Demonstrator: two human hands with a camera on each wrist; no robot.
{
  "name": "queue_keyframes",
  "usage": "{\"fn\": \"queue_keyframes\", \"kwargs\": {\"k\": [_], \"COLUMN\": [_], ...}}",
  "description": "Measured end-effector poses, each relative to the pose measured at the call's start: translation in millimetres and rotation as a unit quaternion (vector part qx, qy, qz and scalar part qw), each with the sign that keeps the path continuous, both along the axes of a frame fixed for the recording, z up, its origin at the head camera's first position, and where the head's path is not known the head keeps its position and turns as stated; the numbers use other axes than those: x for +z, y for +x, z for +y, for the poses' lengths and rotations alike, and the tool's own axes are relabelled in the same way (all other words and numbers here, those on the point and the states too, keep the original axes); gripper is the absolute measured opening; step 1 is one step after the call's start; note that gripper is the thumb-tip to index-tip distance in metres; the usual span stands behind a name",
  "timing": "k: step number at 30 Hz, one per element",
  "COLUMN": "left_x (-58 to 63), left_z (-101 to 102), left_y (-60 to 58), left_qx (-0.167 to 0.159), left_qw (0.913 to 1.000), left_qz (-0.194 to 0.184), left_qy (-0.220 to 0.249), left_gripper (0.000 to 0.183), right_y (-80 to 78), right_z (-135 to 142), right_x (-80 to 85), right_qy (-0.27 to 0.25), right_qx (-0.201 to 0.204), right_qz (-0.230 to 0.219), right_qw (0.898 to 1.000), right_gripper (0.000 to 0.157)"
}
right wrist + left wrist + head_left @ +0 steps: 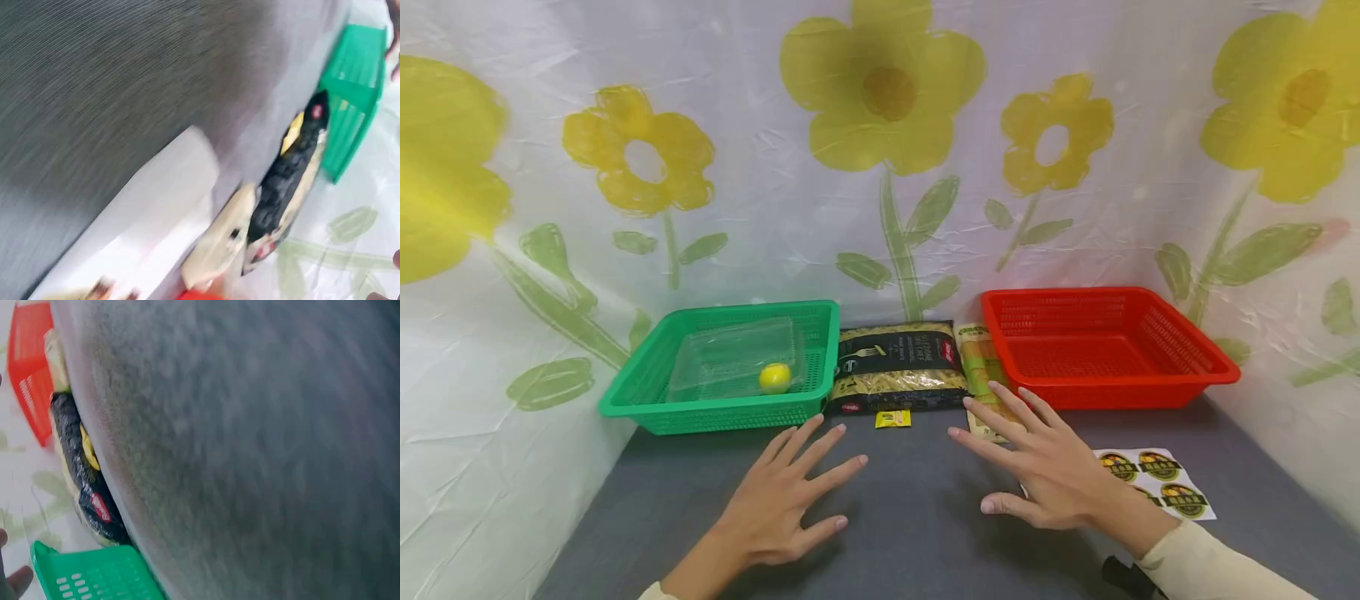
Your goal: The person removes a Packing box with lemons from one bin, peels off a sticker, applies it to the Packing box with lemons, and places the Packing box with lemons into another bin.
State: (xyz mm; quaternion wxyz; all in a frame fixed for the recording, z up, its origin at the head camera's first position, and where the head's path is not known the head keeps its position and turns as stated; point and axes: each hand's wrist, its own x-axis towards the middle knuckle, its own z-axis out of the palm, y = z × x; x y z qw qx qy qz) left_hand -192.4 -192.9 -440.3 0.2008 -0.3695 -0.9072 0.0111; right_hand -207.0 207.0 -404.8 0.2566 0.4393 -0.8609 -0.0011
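Observation:
Both hands hover over the dark table with fingers spread, holding nothing. My left hand [778,500] is in front of the green basket [700,419], which holds a clear plastic box [715,358] and a yellow ball [775,378]. My right hand [1048,471] is in front of the red basket [1105,392] and overlaps a green and cream packet [977,354] in the head view. Between the baskets lies a black pasta bag [898,367], with a small yellow sachet [892,419] at its front edge. A sticker sheet [1195,479] lies partly behind my right wrist.
A white curtain [760,208] printed with yellow flowers rises behind and beside the table [917,533]. The baskets stand at the table's back left and back right. A black object [1123,575] shows by the right sleeve.

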Motion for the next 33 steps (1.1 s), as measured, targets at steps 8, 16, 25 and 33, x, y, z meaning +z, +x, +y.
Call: {"fn": "queue_keyframes", "kwargs": {"k": [8, 16, 25, 33], "left_x": [0.3, 3.1, -2.3, -14.2], "left_z": [-4, -15, -27, -33], "left_y": [-7.5, -14.4, -34.1, -38.9], "left_qx": [0.025, 0.064, 0.11, 0.242], "left_qw": [0.9876, 0.9329, 0.8589, 0.7634], "left_qz": [0.033, 0.067, 0.112, 0.057], "left_qy": [0.152, 0.348, 0.488, 0.596], "left_gripper": [0.072, 0.067, 0.056, 0.052], "right_y": [-6.0, -11.4, -26.5, -31.1], "right_z": [-31, -60, -85, -119], "right_x": [4.1, 19.9, 27.1, 16.9], "right_qy": [-0.048, -0.062, -0.116, -0.172], "right_qx": [-0.007, -0.001, 0.01, 0.042], "right_qz": [-0.011, -0.026, -0.042, -0.082], "right_qw": [0.999, 0.998, 0.992, 0.981], "right_gripper": [0.079, 0.084, 0.08, 0.078]}}
